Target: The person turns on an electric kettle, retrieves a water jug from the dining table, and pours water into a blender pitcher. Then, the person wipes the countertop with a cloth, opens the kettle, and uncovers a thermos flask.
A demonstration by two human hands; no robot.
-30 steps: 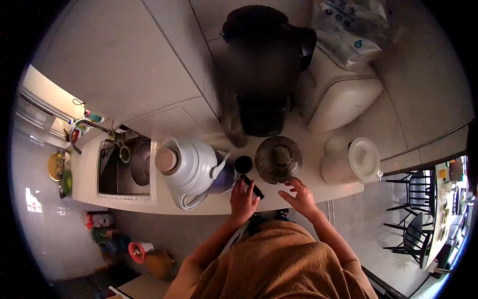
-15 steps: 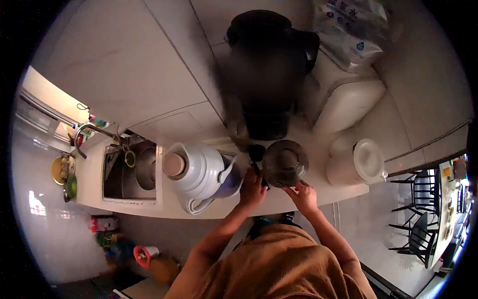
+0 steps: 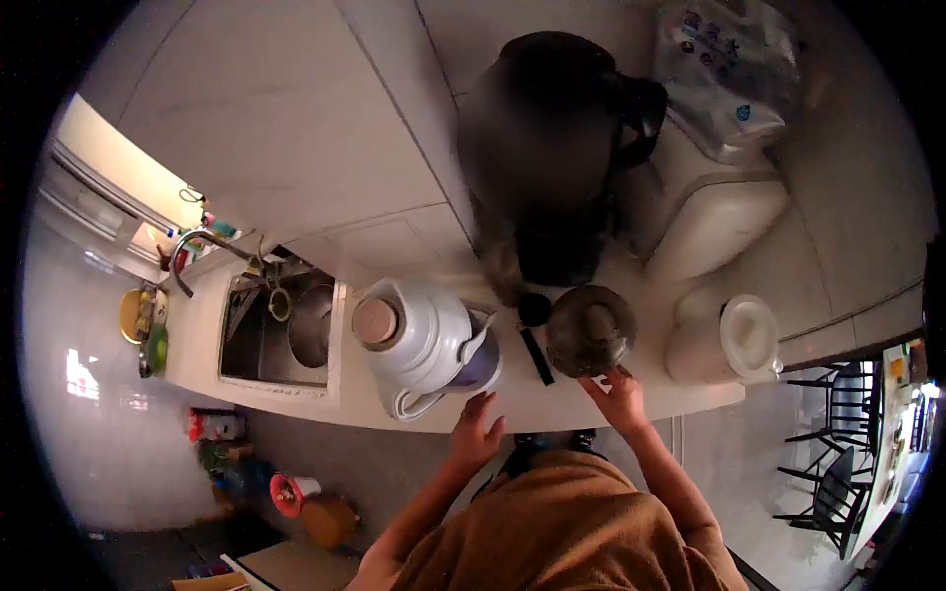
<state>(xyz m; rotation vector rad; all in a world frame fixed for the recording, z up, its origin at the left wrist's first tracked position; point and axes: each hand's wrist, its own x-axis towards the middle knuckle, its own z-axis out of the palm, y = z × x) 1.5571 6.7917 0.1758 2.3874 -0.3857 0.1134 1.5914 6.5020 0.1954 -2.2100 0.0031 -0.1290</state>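
Observation:
A round, smoky glass vessel (image 3: 589,340) stands near the middle of the counter. My right hand (image 3: 618,402) is at its near edge, thumb and fingertips touching the rim; part of the grip is hidden below it. Left of the vessel lies a slim black strip (image 3: 537,357), with a small black round piece (image 3: 534,309) at its far end. My left hand (image 3: 477,433) is empty over the counter's front edge, fingers apart, just below a white thermos jug (image 3: 419,340) with a pinkish stopper.
Behind the vessel stands a large black appliance (image 3: 542,148), partly blurred. A lidded white pitcher (image 3: 709,345) is to the right, below a white box (image 3: 719,222) and a plastic bag (image 3: 729,84). A sink (image 3: 335,379) with a metal basin lies left.
My left hand has drawn back from the black strip towards me and its fingers have spread. My right hand stays at the vessel's edge. The whole view has shifted slightly.

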